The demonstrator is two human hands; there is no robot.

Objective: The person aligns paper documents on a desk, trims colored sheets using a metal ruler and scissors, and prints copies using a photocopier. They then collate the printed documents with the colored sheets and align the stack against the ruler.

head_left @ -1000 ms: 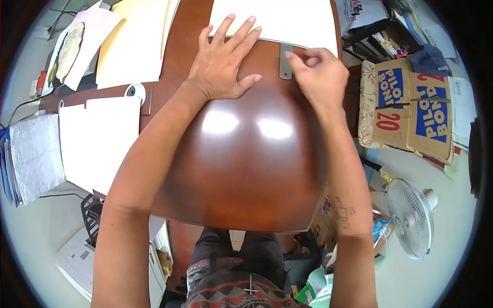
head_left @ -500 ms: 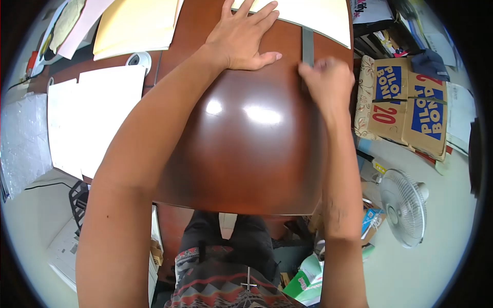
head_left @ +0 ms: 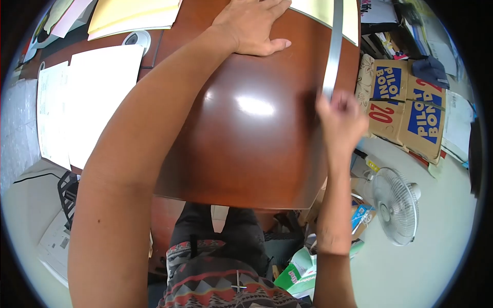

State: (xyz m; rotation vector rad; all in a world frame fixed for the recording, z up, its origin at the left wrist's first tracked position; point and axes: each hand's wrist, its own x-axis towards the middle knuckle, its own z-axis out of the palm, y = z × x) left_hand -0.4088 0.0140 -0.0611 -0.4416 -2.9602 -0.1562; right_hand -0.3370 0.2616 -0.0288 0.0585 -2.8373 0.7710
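Observation:
My right hand grips the near end of a long metal ruler that lies over the right side of the brown wooden desk and reaches up across a cream sheet of paper at the top edge. My left hand rests flat, fingers spread, on the desk beside that sheet at the top of the view; its fingertips are cut off by the frame.
White sheets and a tape roll lie on the desk's left part, yellow folders behind them. Cardboard boxes stand right of the desk, a white floor fan below them. A printer sits low at left.
My right hand has drawn the ruler toward me along the desk's right side, so much more of its length shows. The view has shifted forward and the left hand sits higher in frame.

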